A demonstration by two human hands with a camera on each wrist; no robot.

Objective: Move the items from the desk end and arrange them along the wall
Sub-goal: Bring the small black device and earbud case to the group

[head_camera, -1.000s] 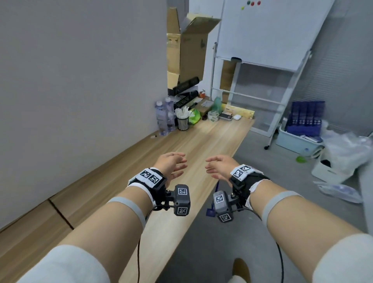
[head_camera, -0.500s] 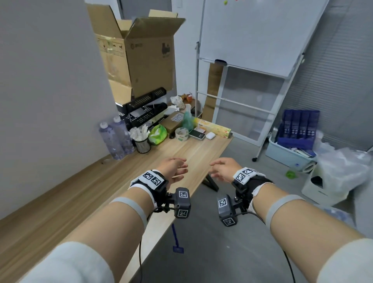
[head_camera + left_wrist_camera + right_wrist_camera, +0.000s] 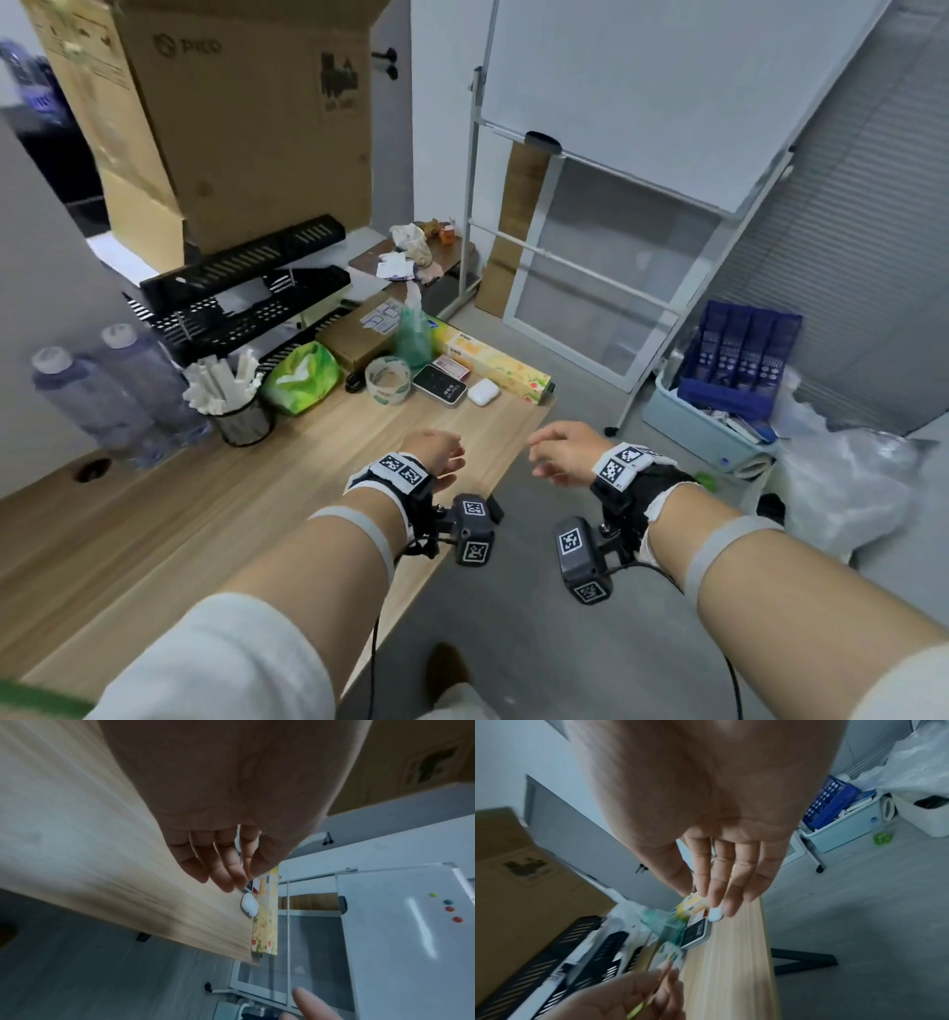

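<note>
A: Items at the desk far end, status?

B: Untouched, as far as I can see. Tape roll, small dark device, white earbud case and long yellow box sit clustered at the far right corner. Green pouch just left of them.

A: Anything along the wall yet?

B: Two water bottles and a mesh cup stand by the wall on the left. Can't tell if that's arranged or just parked. I'd call the task barely started.

A: Hands?

B: Left hand over the desk, near side of the cluster, fingers loosely curled, holding nothing. Right hand beside it past the desk edge, fingers relaxed and slightly spread, also holding nothing.

A: Containers?

B: Mesh cup is stuffed with white rolled sticks. Big cardboard box sits on the black tray rack at the far left, contents hidden. Pale bin on the floor, right, holds blue boxes.
</note>
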